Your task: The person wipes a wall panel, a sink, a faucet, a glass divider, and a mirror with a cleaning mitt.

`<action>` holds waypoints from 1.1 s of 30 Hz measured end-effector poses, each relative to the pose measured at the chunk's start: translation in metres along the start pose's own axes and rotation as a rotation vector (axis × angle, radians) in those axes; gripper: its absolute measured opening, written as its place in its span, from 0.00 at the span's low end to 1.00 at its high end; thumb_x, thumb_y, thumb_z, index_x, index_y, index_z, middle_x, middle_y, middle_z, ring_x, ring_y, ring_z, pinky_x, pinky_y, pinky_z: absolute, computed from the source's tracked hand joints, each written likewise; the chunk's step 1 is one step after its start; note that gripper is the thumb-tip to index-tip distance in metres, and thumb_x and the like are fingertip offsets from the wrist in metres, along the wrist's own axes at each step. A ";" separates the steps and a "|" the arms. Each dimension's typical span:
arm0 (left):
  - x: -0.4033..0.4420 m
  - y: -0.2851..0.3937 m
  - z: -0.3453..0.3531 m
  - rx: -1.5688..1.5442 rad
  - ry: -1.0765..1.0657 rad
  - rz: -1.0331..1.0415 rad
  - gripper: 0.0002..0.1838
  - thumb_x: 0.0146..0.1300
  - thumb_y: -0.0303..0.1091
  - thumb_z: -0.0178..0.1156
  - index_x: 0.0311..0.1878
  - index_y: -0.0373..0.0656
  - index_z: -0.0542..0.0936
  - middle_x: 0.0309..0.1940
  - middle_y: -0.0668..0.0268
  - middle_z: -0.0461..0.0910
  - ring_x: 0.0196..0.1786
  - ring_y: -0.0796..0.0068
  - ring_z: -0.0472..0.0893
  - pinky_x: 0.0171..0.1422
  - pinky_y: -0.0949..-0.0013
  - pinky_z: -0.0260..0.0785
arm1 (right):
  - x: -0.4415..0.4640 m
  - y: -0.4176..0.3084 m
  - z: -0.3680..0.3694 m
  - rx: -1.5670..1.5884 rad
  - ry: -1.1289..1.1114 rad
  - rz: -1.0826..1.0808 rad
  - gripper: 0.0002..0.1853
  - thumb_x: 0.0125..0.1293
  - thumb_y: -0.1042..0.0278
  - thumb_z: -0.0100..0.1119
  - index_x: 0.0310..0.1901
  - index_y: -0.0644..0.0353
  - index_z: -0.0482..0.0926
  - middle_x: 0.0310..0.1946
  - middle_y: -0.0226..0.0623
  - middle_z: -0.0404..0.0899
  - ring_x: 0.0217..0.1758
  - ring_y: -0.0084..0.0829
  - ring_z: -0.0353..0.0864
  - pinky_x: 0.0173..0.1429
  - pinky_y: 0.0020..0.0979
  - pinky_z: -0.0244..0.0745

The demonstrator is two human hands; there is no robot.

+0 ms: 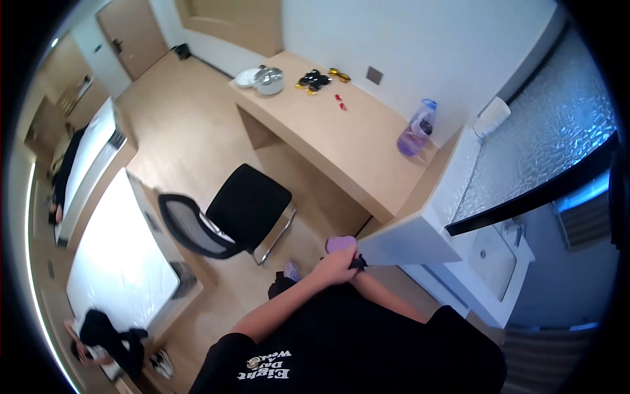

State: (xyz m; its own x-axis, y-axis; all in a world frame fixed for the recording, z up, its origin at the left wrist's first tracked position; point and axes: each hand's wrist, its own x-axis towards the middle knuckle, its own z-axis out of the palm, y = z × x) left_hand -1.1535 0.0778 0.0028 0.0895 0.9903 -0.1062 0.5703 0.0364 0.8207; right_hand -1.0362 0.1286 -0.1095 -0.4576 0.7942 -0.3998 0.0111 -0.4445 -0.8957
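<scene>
My left hand is closed, its fingers bent over the end of my right forearm. A small black band-like thing shows right beside its fingers; I cannot make out what it is. My right hand is hidden beneath the left one. Just beyond the hands, low near the floor, is a lavender slipper, partly covered by my left hand. Another light purple slipper shows to the left of my forearm.
A wooden desk holds a purple water bottle, a pot, black and yellow items and small red pieces. A black chair stands before it. Right is a sink. Two people are on beds at left.
</scene>
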 end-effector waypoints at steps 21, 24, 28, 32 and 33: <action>0.310 -0.126 -0.161 0.460 -0.165 -0.017 0.25 0.62 0.52 0.63 0.58 0.50 0.82 0.59 0.60 0.82 0.61 0.55 0.80 0.64 0.52 0.73 | 0.242 -0.066 -0.053 -1.324 0.746 -0.072 0.52 0.67 0.39 0.59 0.75 0.76 0.53 0.80 0.62 0.45 0.84 0.56 0.43 0.84 0.51 0.41; 0.302 -0.202 -0.185 0.515 -0.185 0.012 0.25 0.62 0.49 0.64 0.61 0.50 0.81 0.65 0.58 0.77 0.67 0.55 0.76 0.69 0.53 0.70 | 0.248 -0.054 -0.063 -1.311 0.709 -0.114 0.57 0.64 0.33 0.59 0.78 0.73 0.47 0.81 0.60 0.40 0.85 0.55 0.39 0.84 0.51 0.39; 0.290 -0.244 -0.205 0.473 -0.047 -0.061 0.30 0.63 0.46 0.65 0.68 0.52 0.74 0.74 0.58 0.68 0.76 0.53 0.66 0.77 0.54 0.63 | 0.235 -0.071 -0.071 -1.288 0.573 -0.116 0.63 0.57 0.31 0.66 0.79 0.71 0.44 0.82 0.58 0.39 0.86 0.53 0.37 0.85 0.51 0.37; 0.308 -0.243 -0.213 0.596 -0.104 0.016 0.34 0.63 0.45 0.64 0.73 0.55 0.70 0.78 0.58 0.62 0.79 0.50 0.61 0.78 0.53 0.61 | 0.231 -0.071 -0.083 -1.389 0.522 -0.113 0.63 0.54 0.41 0.74 0.78 0.70 0.46 0.81 0.57 0.42 0.85 0.55 0.41 0.84 0.51 0.42; 0.311 -0.247 -0.210 0.615 -0.135 0.029 0.34 0.63 0.44 0.64 0.73 0.55 0.70 0.78 0.58 0.60 0.79 0.49 0.60 0.79 0.53 0.61 | 0.229 -0.070 -0.085 -1.403 0.515 -0.143 0.62 0.52 0.45 0.76 0.78 0.69 0.47 0.81 0.56 0.43 0.85 0.54 0.42 0.84 0.51 0.42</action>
State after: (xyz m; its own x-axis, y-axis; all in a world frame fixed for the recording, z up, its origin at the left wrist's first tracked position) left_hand -1.4386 0.4045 -0.1151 0.1913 0.9627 -0.1914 0.9279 -0.1138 0.3551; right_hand -1.0667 0.3771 -0.1545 -0.1770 0.9829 -0.0508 0.9509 0.1575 -0.2663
